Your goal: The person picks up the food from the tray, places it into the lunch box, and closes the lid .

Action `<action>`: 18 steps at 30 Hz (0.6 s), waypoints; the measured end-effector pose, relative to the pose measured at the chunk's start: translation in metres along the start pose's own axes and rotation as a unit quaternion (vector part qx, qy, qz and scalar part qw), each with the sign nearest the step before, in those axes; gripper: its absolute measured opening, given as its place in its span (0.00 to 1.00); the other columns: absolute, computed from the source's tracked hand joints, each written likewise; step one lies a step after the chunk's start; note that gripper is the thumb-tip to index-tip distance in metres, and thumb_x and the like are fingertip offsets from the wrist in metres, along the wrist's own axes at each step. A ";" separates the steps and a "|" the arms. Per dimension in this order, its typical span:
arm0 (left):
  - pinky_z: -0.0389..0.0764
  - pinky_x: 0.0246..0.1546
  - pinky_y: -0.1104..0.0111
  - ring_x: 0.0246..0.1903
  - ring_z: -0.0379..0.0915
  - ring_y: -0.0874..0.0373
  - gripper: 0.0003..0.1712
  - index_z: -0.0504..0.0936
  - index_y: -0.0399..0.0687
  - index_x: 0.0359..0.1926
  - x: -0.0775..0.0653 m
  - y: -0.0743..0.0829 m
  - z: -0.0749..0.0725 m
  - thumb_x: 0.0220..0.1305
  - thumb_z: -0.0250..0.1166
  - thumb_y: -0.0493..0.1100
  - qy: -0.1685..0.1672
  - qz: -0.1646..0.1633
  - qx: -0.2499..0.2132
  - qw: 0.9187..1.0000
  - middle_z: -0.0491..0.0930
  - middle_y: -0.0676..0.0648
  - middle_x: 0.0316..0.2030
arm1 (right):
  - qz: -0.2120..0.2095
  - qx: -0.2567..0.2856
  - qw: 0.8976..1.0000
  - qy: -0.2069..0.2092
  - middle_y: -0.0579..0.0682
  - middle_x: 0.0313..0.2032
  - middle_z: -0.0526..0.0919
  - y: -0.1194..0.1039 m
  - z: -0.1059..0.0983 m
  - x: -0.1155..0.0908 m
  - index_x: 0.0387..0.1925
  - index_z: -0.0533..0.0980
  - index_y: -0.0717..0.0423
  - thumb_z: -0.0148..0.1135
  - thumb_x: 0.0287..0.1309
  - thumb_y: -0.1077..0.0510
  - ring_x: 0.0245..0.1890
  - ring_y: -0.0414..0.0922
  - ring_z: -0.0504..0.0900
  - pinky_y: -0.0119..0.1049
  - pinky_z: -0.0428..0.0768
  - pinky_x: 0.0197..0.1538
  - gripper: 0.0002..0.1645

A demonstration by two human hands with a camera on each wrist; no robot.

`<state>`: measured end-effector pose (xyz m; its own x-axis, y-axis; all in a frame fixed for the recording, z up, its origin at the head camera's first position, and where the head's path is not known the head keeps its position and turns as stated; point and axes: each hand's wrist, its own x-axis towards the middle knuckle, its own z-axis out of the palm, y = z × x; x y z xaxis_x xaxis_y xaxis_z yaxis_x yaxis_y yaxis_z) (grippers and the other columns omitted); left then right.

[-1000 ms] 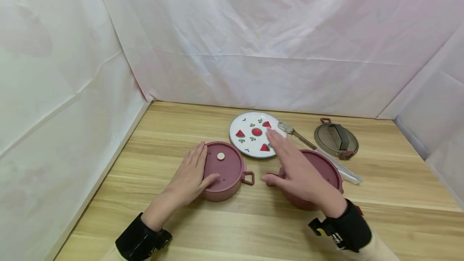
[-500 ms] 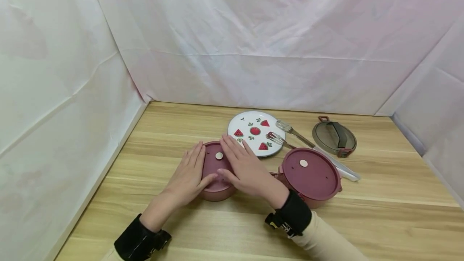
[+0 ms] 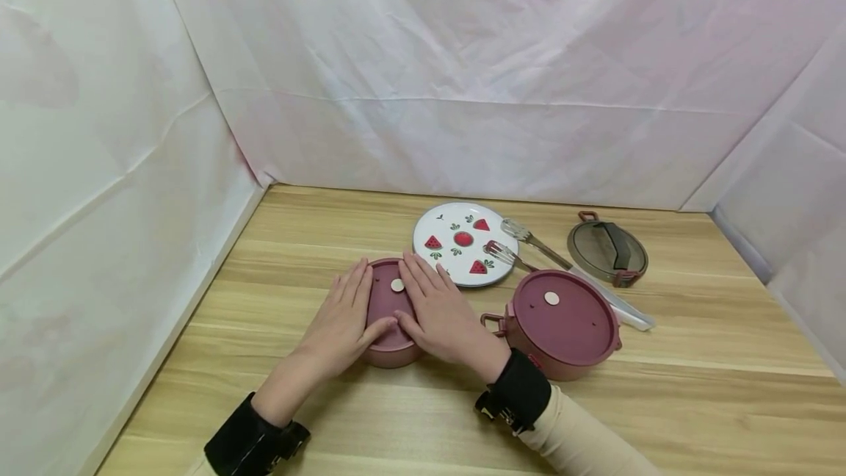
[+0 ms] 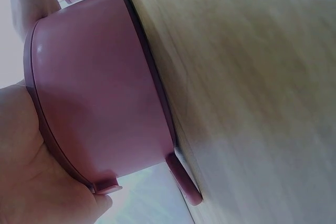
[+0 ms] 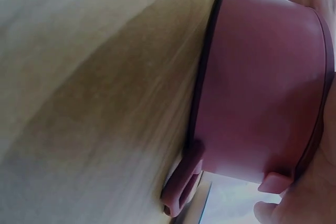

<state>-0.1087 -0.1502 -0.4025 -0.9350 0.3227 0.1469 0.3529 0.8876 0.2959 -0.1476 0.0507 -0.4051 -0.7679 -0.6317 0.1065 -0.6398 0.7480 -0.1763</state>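
A round mauve lidded pot (image 3: 391,358) stands upright on the wooden table, a pale button on its flat lid (image 3: 382,298). My left hand (image 3: 335,320) rests on the lid's left side with fingers straight, thumb over the top. On the right side lies my right hand (image 3: 441,313), fingers also straight and pointing away, covering that half of the lid. Both wrist views show the pot's smooth wall (image 4: 100,87) with a palm at the lid's rim. Low on the wall, a side handle (image 5: 182,184) shows in the right wrist view.
A second mauve lidded pot (image 3: 565,318) stands to the right of my right hand. Behind are a white plate (image 3: 449,222) with watermelon prints, a metal utensil (image 3: 548,250) with slotted ends and a pale handle, and a dark translucent lid (image 3: 598,255). White cloth walls (image 3: 429,94) surround the table.
My right hand has moved left from over the right pot onto the left pot's lid, uncovering the right pot. My left hand has stayed in place.
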 end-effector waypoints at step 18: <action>0.54 0.76 0.46 0.76 0.47 0.37 0.54 0.54 0.29 0.75 0.005 0.002 -0.004 0.67 0.56 0.68 -0.034 0.015 0.056 0.998 0.49 0.30 0.76 | -0.002 0.007 1.000 0.017 0.54 0.80 0.47 0.002 0.006 0.002 0.78 0.51 0.55 0.44 0.73 0.44 0.80 0.53 0.48 0.60 0.52 0.78 0.40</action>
<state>-0.1128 -0.1481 -0.3971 -0.9254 0.3685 0.0888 0.3789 0.9067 0.1852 -0.1499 0.0497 -0.4113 -0.7667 -0.6266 0.1399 -0.6419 0.7431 -0.1892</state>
